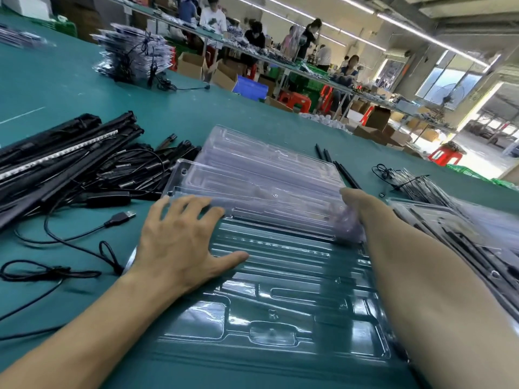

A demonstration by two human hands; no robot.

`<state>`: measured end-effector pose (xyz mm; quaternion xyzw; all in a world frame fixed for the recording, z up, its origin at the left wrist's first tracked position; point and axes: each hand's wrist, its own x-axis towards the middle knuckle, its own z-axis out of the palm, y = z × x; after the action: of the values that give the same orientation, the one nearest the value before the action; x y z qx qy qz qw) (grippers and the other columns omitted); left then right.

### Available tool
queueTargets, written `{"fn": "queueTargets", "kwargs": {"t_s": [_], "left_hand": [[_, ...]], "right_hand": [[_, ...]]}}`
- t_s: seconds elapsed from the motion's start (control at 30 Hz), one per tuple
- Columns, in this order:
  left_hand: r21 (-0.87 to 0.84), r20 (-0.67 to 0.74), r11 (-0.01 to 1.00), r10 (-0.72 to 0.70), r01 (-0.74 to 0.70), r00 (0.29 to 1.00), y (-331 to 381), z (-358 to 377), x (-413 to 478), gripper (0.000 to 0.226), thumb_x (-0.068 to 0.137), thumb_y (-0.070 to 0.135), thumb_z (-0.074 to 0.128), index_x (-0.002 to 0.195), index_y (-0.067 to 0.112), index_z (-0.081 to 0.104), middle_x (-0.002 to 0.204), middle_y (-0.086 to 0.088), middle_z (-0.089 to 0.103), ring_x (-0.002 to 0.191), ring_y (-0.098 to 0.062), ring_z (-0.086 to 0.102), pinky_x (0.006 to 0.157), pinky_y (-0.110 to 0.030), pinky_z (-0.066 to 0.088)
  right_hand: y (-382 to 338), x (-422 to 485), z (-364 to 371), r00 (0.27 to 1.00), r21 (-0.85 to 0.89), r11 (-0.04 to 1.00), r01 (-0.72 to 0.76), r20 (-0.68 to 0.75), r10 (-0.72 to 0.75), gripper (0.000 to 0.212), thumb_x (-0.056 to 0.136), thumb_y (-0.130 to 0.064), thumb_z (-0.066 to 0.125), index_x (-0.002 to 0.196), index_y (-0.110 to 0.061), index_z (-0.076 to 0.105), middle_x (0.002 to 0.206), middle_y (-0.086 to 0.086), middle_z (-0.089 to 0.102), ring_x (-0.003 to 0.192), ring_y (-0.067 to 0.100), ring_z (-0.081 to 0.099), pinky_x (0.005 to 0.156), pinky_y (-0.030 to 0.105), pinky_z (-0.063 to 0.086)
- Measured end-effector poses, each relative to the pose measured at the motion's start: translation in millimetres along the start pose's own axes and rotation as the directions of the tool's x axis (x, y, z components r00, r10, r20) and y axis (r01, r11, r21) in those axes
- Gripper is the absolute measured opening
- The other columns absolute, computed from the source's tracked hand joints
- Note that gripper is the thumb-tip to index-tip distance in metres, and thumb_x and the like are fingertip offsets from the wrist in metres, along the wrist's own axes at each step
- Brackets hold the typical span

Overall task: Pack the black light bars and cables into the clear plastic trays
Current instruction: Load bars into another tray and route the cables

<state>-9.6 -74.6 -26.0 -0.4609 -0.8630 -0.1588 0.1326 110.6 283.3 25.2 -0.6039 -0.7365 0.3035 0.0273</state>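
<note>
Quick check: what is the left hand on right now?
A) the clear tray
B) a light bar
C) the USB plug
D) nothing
A: the left hand lies flat, fingers spread, on the clear tray; the USB plug lies untouched beside it.

Left hand (179, 242): bare; knuckles and tendons stand out across its back. Right hand (354, 204): bare, only partly visible, fingers blurred. Left forearm (98, 327) and right forearm (421, 276): both uncovered along the whole length in view.
</note>
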Motion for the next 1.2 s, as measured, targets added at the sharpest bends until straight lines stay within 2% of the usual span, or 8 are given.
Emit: {"fn": "queueTargets", "kwargs": {"t_s": [0.17,0.47,0.67,0.83,0.9,0.97,1.07,1.2], "left_hand": [[-0.007,-0.009,1.000,0.001,-0.001,1.000,-1,1,0,0.089,0.068,0.092,0.033,0.120,0.028,0.068,0.123,-0.001,0.065,0.117,-0.025,0.059,0.107,-0.053,0.038],[-0.002,0.004,1.000,-0.002,0.002,1.000,0,1,1,0.088,0.069,0.093,0.031,0.120,0.030,0.067,0.123,0.002,0.065,0.117,-0.023,0.058,0.107,-0.053,0.039],[-0.013,0.007,1.000,-0.007,0.007,1.000,1,1,0,0.086,0.070,0.093,0.031,0.120,0.032,0.066,0.122,0.003,0.064,0.117,-0.022,0.058,0.107,-0.052,0.038],[-0.018,0.007,1.000,-0.010,0.010,1.000,0,2,0,0.084,0.070,0.092,0.033,0.118,0.032,0.067,0.121,0.003,0.064,0.116,-0.022,0.058,0.106,-0.052,0.040],[-0.022,0.014,1.000,-0.014,0.015,1.000,-1,2,0,0.084,0.070,0.091,0.033,0.118,0.032,0.067,0.123,0.004,0.064,0.117,-0.022,0.057,0.107,-0.052,0.039],[-0.026,0.029,0.999,-0.023,0.024,0.999,-1,2,0,0.083,0.070,0.091,0.032,0.119,0.033,0.066,0.125,0.004,0.062,0.119,-0.021,0.056,0.108,-0.051,0.037],[-0.024,0.041,0.999,-0.036,0.037,0.999,0,1,1,0.083,0.070,0.090,0.031,0.121,0.034,0.065,0.129,0.005,0.061,0.123,-0.021,0.054,0.110,-0.050,0.035],[-0.013,0.055,0.999,-0.039,0.040,0.998,1,0,1,0.084,0.070,0.090,0.029,0.125,0.036,0.063,0.132,0.006,0.059,0.126,-0.020,0.052,0.111,-0.049,0.033]], "right_hand": [[-1,-7,2,0.999,0.022,0.999,-0.030,0.045,0.028,0.061,0.106,-0.038,0.020,0.155,-0.004,0.008,0.163,0.013,0.009,0.150,0.028,0.013,0.117,0.037,0.019],[2,1,4,0.997,-0.005,1.000,0.015,-0.080,-0.015,0.060,0.105,-0.044,0.024,0.152,-0.005,0.024,0.154,0.017,0.034,0.138,0.033,0.036,0.109,0.046,0.031],[-3,8,-5,0.987,-0.174,0.985,-0.006,-0.158,-0.022,0.048,0.107,-0.015,0.021,0.149,0.007,0.021,0.159,0.021,0.021,0.146,0.033,0.022,0.118,0.039,0.021],[-6,9,-2,0.995,-0.199,0.976,-0.086,-0.067,0.074,0.051,0.105,-0.019,0.024,0.151,0.005,0.018,0.157,0.023,0.024,0.141,0.032,0.030,0.116,0.043,0.024],[-8,14,-6,0.989,-0.259,0.964,-0.056,-0.149,0.018,0.046,0.102,-0.012,0.032,0.144,0.007,0.032,0.126,0.028,0.050,0.114,0.030,0.045,0.110,0.044,0.036],[-9,21,-13,0.974,-0.351,0.936,-0.032,-0.220,-0.049,0.033,0.098,-0.007,0.038,0.124,0.008,0.051,0.091,0.020,0.054,0.095,0.027,0.052,0.091,0.041,0.051],[-7,22,-19,0.965,-0.449,0.891,-0.072,-0.257,-0.051,0.011,0.089,0.002,0.051,0.081,0.007,0.057,0.096,0.022,0.062,0.085,0.032,0.064,0.073,0.040,0.056],[-5,15,-20,0.963,-0.514,0.854,-0.079,-0.259,-0.066,0.006,0.085,0.002,0.061,0.079,0.004,0.059,0.074,0.015,0.052,0.070,0.027,0.055,0.061,0.033,0.045]]}}
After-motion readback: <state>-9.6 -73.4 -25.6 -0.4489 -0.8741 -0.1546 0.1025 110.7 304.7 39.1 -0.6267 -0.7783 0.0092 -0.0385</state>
